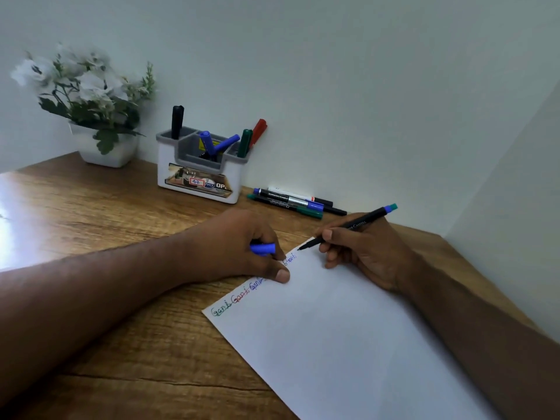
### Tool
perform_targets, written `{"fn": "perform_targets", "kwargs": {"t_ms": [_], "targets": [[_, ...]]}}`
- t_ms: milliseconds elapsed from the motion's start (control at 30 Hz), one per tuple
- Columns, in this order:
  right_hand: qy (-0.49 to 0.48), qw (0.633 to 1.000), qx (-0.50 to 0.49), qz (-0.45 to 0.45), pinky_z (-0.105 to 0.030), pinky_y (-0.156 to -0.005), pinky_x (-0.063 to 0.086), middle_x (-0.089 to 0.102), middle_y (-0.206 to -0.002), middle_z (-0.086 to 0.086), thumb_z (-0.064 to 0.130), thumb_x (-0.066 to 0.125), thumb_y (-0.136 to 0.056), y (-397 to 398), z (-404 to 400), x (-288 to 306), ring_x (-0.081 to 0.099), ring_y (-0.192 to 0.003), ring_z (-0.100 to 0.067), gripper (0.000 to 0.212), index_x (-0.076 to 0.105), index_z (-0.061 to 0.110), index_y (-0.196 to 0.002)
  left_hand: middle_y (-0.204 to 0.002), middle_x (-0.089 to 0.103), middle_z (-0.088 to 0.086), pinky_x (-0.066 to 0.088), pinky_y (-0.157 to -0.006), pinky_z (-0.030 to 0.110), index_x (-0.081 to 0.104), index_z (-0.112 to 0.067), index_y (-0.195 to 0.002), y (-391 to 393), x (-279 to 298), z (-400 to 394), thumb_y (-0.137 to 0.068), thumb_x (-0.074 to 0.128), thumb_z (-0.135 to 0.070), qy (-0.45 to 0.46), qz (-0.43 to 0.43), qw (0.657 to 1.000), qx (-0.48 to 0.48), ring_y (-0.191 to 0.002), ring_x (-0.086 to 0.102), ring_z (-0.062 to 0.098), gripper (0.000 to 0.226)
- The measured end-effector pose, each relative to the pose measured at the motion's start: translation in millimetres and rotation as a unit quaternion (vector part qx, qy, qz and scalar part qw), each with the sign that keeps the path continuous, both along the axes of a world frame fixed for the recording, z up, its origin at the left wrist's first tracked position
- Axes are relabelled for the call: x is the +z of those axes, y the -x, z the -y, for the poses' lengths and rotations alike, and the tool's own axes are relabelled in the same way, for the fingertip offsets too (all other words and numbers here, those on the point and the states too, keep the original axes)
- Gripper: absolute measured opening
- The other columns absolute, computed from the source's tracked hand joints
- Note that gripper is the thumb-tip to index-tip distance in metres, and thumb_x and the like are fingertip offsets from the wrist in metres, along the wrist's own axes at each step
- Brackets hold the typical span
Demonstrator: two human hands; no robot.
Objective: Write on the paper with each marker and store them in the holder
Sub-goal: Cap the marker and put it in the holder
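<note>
White paper (348, 344) lies nearest, angled on the wood-grain desk (121, 344); thin, light, prob. slides easily, so it wants pinning. Words in green, red, blue run along its far edge. Left hand (242, 253) does the pinning: thumb tip pressed flat on that edge, other fingers curled round a blue cap (263, 248). Right hand (360, 250) pinches a slim black fineliner (345, 230) low on the barrel, thumb + forefinger near the tip, tip just at the sheet's far corner; blue/teal end points up and away. Pen looks stiff, light, smooth; best held low for control.

Beyond, four or so capped pens (298, 201) lie loose by the wall, still to do, I'd judge. Left of them the white/grey holder (197, 177) w/ black, blue, green, red markers standing in it. Right compartment looks crowded. Potted white flowers (91, 110) farthest left, well apart.
</note>
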State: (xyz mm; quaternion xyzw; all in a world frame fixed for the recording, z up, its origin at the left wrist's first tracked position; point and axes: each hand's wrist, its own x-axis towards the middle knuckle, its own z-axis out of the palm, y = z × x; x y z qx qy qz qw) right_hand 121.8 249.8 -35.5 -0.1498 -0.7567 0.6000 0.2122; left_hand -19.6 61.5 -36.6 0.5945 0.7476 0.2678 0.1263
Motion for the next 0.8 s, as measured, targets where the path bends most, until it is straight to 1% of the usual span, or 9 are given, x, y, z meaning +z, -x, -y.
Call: {"fn": "perform_targets", "kwargs": {"t_ms": [67, 133, 267, 433, 600, 733, 800], "targets": [[-0.01, 1.0, -0.005, 0.001, -0.031, -0.048, 0.055, 0.066, -0.062, -0.016, -0.006, 0.065, -0.082, 0.4, 1.1, -0.4, 0.059, -0.048, -0.018, 0.006, 0.068, -0.01, -0.084, -0.099, 0.071, -0.016, 0.057, -0.076, 0.025, 0.075, -0.029, -0.102, -0.3, 0.2, 0.8, -0.066, 0.069, -0.06, 0.001, 0.0, 1.0, 0.0, -0.085, 0.064, 0.0, 0.048], [-0.015, 1.0, -0.007, 0.004, -0.03, -0.048, 0.055, 0.066, -0.061, -0.015, -0.007, 0.065, -0.082, 0.7, 2.4, -0.6, 0.058, -0.047, -0.017, 0.004, 0.068, -0.009, -0.083, -0.098, 0.071, -0.016, 0.057, -0.077, 0.029, 0.075, -0.027, -0.101, -0.9, 0.6, 1.8, -0.064, 0.067, -0.062, 0.002, -0.003, 1.0, 0.0, -0.085, 0.064, 0.002, 0.051], [-0.026, 1.0, 0.0, 0.016, -0.028, -0.047, 0.053, 0.064, -0.061, -0.014, -0.008, 0.063, -0.082, -0.1, 3.7, 1.0, 0.057, -0.047, -0.016, 0.005, 0.068, -0.008, -0.082, -0.1, 0.071, -0.016, 0.057, -0.079, 0.029, 0.074, -0.027, -0.103, -0.9, 0.5, 1.3, -0.07, 0.071, -0.056, 0.004, -0.007, 1.0, 0.001, -0.086, 0.064, 0.003, 0.044], [-0.017, 1.0, -0.009, 0.014, -0.029, -0.047, 0.054, 0.063, -0.06, -0.015, -0.008, 0.063, -0.082, 0.0, 3.2, 1.3, 0.055, -0.045, -0.017, 0.005, 0.067, -0.011, -0.083, -0.102, 0.071, -0.013, 0.057, -0.079, 0.032, 0.074, -0.026, -0.104, -1.1, 1.4, 0.8, -0.072, 0.07, -0.055, 0.014, -0.008, 1.0, 0.002, -0.087, 0.065, 0.006, 0.044], [-0.019, 1.0, -0.009, 0.018, -0.029, -0.047, 0.053, 0.063, -0.058, -0.013, -0.008, 0.064, -0.082, -0.6, 5.7, 2.7, 0.055, -0.043, -0.016, 0.004, 0.067, -0.007, -0.079, -0.104, 0.07, -0.014, 0.056, -0.077, 0.025, 0.074, -0.028, -0.104, -1.4, 1.7, 0.4, -0.071, 0.07, -0.055, 0.017, -0.008, 1.0, 0.004, -0.086, 0.064, 0.004, 0.043], [-0.012, 1.0, -0.016, 0.012, -0.03, -0.047, 0.054, 0.062, -0.058, -0.015, -0.009, 0.064, -0.081, -1.4, 5.4, 2.6, 0.055, -0.042, -0.017, 0.006, 0.068, -0.007, -0.077, -0.105, 0.071, -0.013, 0.056, -0.081, 0.03, 0.074, -0.027, -0.103, -1.9, 2.0, 0.9, -0.071, 0.071, -0.054, 0.017, -0.007, 1.0, 0.004, -0.089, 0.064, 0.006, 0.042], [-0.006, 1.0, -0.019, 0.008, -0.031, -0.048, 0.054, 0.062, -0.058, -0.016, -0.009, 0.064, -0.081, -1.4, 5.1, 2.7, 0.055, -0.043, -0.017, 0.004, 0.067, -0.012, -0.083, -0.105, 0.071, -0.012, 0.057, -0.081, 0.031, 0.073, -0.027, -0.104, -2.2, 2.4, 0.8, -0.072, 0.07, -0.054, 0.019, -0.008, 1.0, 0.004, -0.089, 0.064, 0.006, 0.041]]}}
